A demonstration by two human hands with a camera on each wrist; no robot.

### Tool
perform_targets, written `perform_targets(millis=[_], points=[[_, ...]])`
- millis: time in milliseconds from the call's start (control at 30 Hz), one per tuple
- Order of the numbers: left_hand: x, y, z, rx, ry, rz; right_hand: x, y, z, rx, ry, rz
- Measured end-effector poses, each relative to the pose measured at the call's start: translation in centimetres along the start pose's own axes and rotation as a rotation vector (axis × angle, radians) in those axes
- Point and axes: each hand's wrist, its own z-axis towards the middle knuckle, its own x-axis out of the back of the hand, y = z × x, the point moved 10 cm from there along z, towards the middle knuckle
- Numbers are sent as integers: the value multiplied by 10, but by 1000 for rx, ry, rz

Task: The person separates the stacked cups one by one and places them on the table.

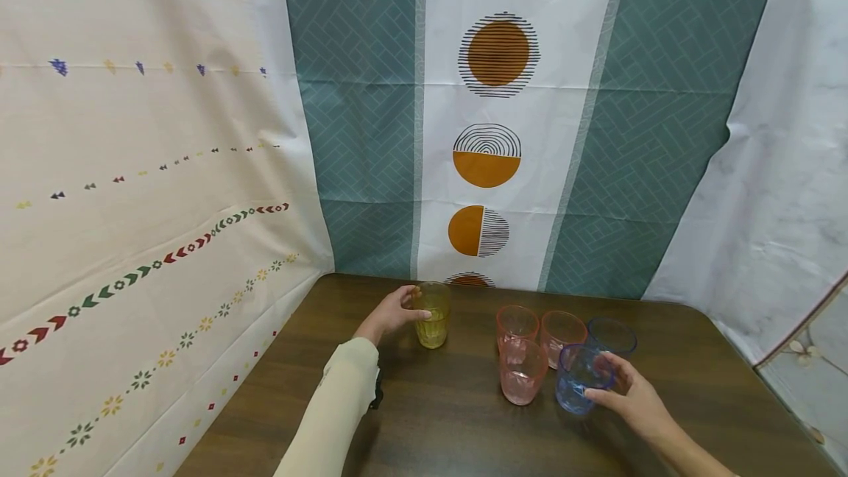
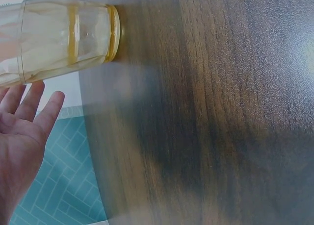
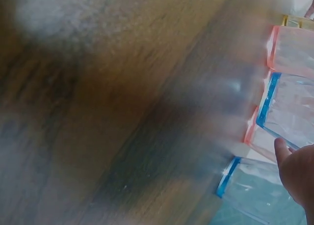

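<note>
Toward the back left of the table, my left hand [image 1: 395, 311] holds a clear yellow glass [image 1: 432, 330], thumb across its front and fingers near the rim. In the left wrist view, the yellow glass [image 2: 54, 38] shows two base bands and a rim line, so it looks like one glass nested in another; the left hand's fingers [image 2: 48, 112] reach toward its side. My right hand [image 1: 632, 396] holds the nearer blue glass [image 1: 573, 381] between thumb and fingers. Another blue glass [image 1: 612, 333] stands behind it. Pink glasses [image 1: 521, 377] stand upright to its left.
Two more pink glasses, a left one [image 1: 517, 319] and a right one [image 1: 563, 330], stand behind the front pink glass. All are on a dark wooden table [image 1: 437, 425]. Patterned cloth [image 1: 364, 168] hangs at the table's back edge, with more cloth along both sides.
</note>
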Motion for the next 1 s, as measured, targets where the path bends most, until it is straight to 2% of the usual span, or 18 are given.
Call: perform_targets(millis=[533,1000], points=[[0,1,-1,-4,0,5,-8,11,8,-48,1,-49],[0,0,-2,-4,-4,-2,-12,10,12,-20,23,-71]])
